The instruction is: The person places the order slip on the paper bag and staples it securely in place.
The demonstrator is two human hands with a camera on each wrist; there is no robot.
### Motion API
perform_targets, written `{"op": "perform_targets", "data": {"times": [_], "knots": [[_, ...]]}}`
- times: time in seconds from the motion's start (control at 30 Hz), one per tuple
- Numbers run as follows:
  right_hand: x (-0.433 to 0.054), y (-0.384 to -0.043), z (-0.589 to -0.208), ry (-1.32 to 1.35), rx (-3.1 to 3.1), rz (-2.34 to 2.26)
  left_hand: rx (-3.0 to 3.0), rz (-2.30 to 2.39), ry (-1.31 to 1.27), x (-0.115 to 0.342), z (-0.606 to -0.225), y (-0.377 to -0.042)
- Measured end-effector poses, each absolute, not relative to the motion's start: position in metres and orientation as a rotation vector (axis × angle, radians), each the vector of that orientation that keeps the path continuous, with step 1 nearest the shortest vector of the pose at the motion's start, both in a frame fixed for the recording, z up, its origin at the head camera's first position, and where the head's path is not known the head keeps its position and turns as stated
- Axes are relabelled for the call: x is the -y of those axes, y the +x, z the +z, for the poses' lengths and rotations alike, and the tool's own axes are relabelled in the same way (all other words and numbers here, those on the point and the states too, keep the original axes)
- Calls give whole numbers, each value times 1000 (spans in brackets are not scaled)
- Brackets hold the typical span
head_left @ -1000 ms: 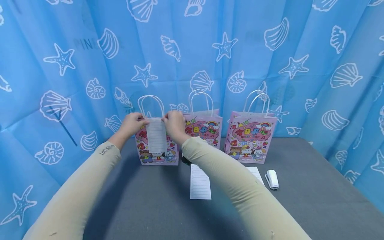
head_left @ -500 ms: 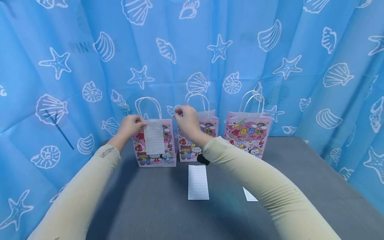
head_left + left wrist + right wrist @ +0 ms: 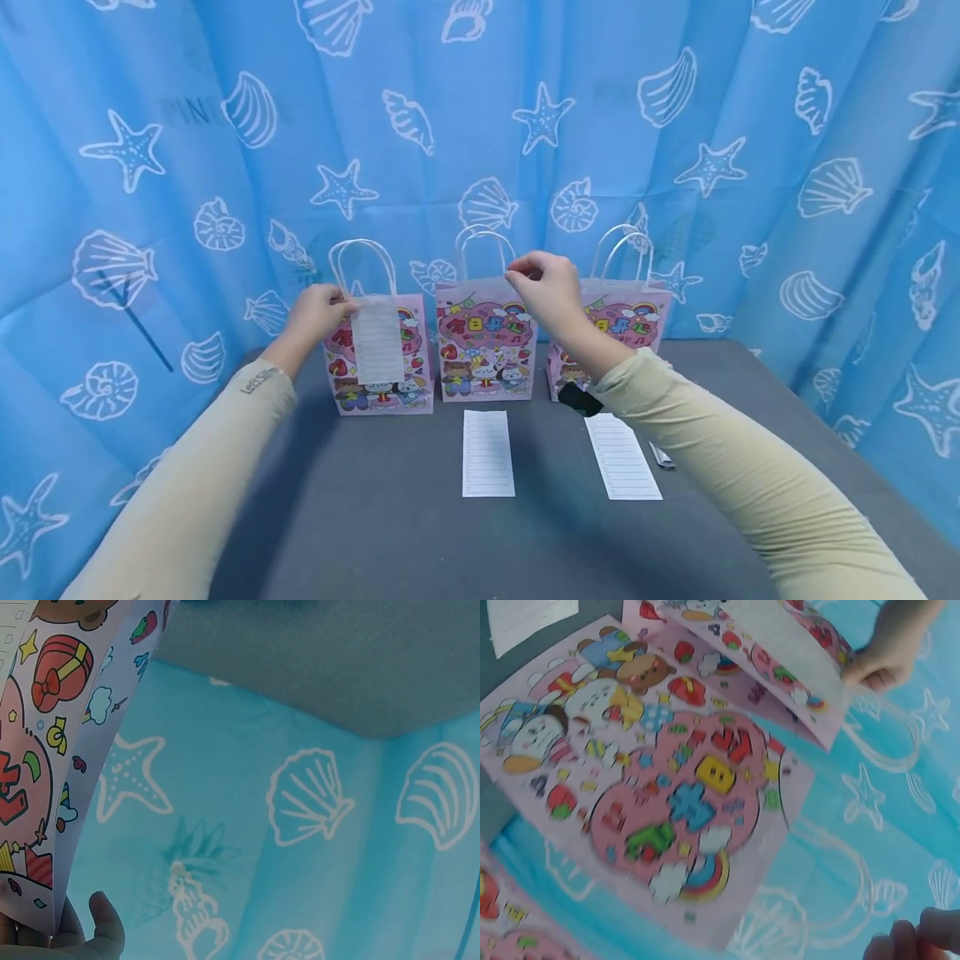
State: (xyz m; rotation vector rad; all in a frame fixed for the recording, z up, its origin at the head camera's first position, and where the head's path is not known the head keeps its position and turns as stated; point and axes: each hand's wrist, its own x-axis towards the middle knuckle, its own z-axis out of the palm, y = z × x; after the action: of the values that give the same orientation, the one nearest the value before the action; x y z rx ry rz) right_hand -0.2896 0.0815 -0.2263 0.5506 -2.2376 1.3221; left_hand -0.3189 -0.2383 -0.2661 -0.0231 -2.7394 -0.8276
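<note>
Pinching the upper left corner of a lined paper strip [image 3: 377, 342], the left hand [image 3: 317, 321] holds it at the top edge of the left bag [image 3: 416, 362]. The strip lies just right of this hand, the nearer one, its long axis running down the bag's front. The right hand [image 3: 550, 293] is well apart to the right, near the tops of the middle bag [image 3: 487, 342] and right bag [image 3: 641, 321], its fingers loosely bent, nothing visible in them. The strip appears white, narrow, ruled crosswise and flat.
</note>
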Motion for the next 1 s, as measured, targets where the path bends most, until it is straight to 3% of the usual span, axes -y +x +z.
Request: {"op": "perform_targets", "data": {"times": [0.63, 1.0], "knots": [[-172, -262, -217, 348, 2258, 1313, 2739, -819, -26, 238, -265, -317], [-208, -254, -230, 233, 2245, 1256, 2740, -830, -24, 239, -266, -317]]}}
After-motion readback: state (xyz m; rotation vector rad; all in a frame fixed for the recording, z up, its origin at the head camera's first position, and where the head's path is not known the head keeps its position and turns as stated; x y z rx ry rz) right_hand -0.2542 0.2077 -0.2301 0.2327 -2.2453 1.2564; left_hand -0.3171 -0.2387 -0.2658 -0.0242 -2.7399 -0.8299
